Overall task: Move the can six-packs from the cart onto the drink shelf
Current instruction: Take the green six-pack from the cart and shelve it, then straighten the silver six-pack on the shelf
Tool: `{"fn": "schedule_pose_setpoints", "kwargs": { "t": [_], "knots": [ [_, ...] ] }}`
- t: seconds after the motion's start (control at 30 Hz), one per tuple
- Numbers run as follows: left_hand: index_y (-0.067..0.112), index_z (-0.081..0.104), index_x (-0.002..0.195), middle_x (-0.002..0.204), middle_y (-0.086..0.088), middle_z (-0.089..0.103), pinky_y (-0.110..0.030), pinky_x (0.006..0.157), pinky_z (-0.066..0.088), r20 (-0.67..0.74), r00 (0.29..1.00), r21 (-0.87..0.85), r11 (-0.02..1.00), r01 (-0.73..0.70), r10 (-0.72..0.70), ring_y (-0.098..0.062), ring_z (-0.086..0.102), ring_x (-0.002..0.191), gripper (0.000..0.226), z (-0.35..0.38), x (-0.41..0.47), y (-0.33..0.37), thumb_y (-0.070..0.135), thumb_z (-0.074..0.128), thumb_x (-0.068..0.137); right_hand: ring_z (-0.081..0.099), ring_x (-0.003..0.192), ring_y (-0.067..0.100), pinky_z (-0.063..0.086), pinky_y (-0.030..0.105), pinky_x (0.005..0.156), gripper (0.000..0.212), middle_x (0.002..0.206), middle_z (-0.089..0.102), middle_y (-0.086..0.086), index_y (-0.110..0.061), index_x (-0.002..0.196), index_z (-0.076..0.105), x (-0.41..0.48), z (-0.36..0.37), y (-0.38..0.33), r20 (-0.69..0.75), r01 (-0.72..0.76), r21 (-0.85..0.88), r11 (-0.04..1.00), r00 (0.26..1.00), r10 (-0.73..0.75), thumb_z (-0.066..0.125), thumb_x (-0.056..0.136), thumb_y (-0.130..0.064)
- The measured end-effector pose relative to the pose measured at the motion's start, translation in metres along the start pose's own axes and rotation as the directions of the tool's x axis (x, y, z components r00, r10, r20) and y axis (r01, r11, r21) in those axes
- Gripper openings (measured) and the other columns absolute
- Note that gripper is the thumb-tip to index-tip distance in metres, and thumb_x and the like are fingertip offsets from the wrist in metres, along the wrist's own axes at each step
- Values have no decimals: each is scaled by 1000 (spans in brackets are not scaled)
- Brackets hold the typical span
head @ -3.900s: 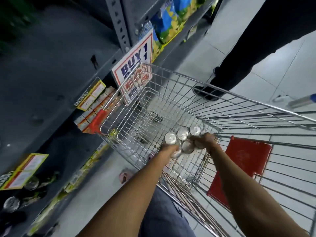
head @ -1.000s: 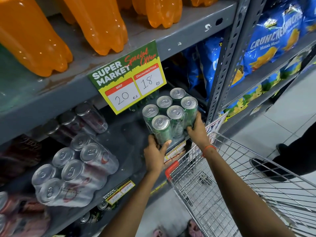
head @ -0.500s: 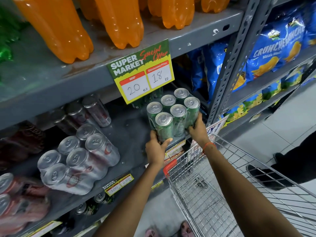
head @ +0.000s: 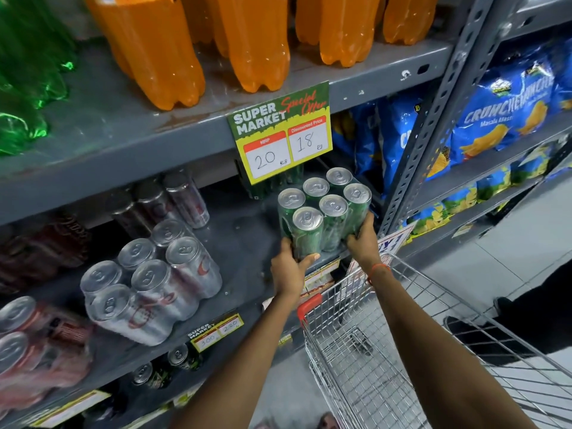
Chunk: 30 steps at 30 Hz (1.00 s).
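A shrink-wrapped six-pack of green cans (head: 325, 212) stands upright at the front right of the grey drink shelf (head: 247, 239). My left hand (head: 289, 267) grips its near left corner, thumb across the front can. My right hand (head: 363, 239) holds its right side. The wire cart (head: 387, 351) with a red corner guard stands below and right of my hands; the part of its basket I see holds no packs.
A silver six-pack (head: 148, 280) lies tilted on the same shelf to the left, with red packs (head: 28, 345) further left. Orange bottles (head: 247, 41) stand on the shelf above, a price sign (head: 281, 131) hanging from its edge. Blue snack bags (head: 495, 119) fill the right bay. A person's dark shoe (head: 464, 332) is beyond the cart.
Since the cart view, both hands lifted the green six-pack out of the cart up to the drink shelf. Over the last second it has stayed at the shelf's front right.
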<state>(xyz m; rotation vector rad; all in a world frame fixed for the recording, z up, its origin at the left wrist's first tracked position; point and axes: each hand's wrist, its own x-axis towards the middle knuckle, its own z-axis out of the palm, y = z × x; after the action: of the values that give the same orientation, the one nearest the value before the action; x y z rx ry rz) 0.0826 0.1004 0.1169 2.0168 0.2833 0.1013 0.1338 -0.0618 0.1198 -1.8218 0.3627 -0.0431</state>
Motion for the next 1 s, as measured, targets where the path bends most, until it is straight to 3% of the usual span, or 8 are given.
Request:
{"fn": "schedule_pose_setpoints", "kwargs": {
  "t": [0.27, 0.43, 0.5, 0.6, 0.73, 0.87, 0.93, 1.0],
  "knots": [
    [4, 53, 112, 107, -17, 73, -43, 81, 56, 9, 1000, 82, 997, 11, -11, -34, 68, 100, 60, 0, -5, 12, 33, 82, 67, 50, 125, 29, 43, 56, 107, 73, 136, 51, 20, -11, 140, 28, 1, -7, 0, 65, 9, 11, 1000, 998, -9, 48, 78, 21],
    [14, 28, 147, 128, -21, 61, -41, 84, 51, -27, 997, 228, 972, -58, 66, -37, 60, 114, 82, -22, -43, 27, 43, 68, 80, 39, 138, 26, 33, 42, 117, 68, 148, 36, 15, -5, 146, 29, -47, 9, -16, -364, 106, 167, 980, 931, -39, 40, 83, 17],
    [16, 18, 151, 152, -14, 37, -37, 103, 42, -121, 969, 235, 954, -184, 216, -25, 41, 137, 79, -44, -64, 27, 41, 58, 88, 42, 132, 20, 33, 32, 116, 57, 139, 39, 12, -6, 138, 37, -85, 27, -32, -448, 291, 128, 948, 870, -206, 37, 83, 10],
    [11, 13, 151, 160, -5, 16, -31, 118, 24, -314, 858, 273, 904, -328, 406, -12, 17, 146, 70, -81, -78, 18, 31, 50, 95, 42, 131, 20, 31, 28, 116, 52, 135, 41, 13, -7, 132, 42, -129, 69, -54, -330, 527, 101, 843, 818, -472, 38, 82, 7],
    [18, 3, 151, 156, -2, 10, -30, 120, 18, -471, 758, 404, 874, -270, 452, -19, 15, 147, 67, -134, -77, -2, 26, 43, 97, 43, 129, 21, 33, 25, 113, 41, 134, 44, 14, 1, 131, 45, -156, 128, -72, -151, 625, 114, 772, 779, -608, 43, 91, 5],
    [5, 1, 150, 157, -24, 10, -36, 121, 10, -600, 719, 474, 880, -34, 351, -31, 11, 147, 88, -185, -84, -39, 50, 46, 90, 32, 138, 14, 22, 17, 117, 57, 148, 37, 11, -2, 143, 35, -164, 175, -58, 268, 512, 136, 848, 805, -529, 46, 96, -31],
    [-3, -1, 149, 159, -24, 3, -32, 122, 7, -647, 741, 315, 948, 47, 178, -30, 4, 149, 109, -204, -85, -63, 64, 50, 79, 34, 137, 12, 24, 16, 115, 62, 149, 39, 10, -6, 145, 35, -162, 190, -53, 472, 367, 96, 925, 801, -367, 50, 94, -38],
    [-1, 3, 150, 160, -19, 8, -13, 116, 13, -599, 800, 70, 994, 83, -25, -25, 11, 148, 115, -214, -86, -76, 55, 66, 73, 49, 123, 16, 37, 3, 91, 53, 136, 53, 9, -10, 139, 43, -159, 194, -53, 575, 201, 46, 978, 796, -191, 54, 94, -37]
  ]
}}
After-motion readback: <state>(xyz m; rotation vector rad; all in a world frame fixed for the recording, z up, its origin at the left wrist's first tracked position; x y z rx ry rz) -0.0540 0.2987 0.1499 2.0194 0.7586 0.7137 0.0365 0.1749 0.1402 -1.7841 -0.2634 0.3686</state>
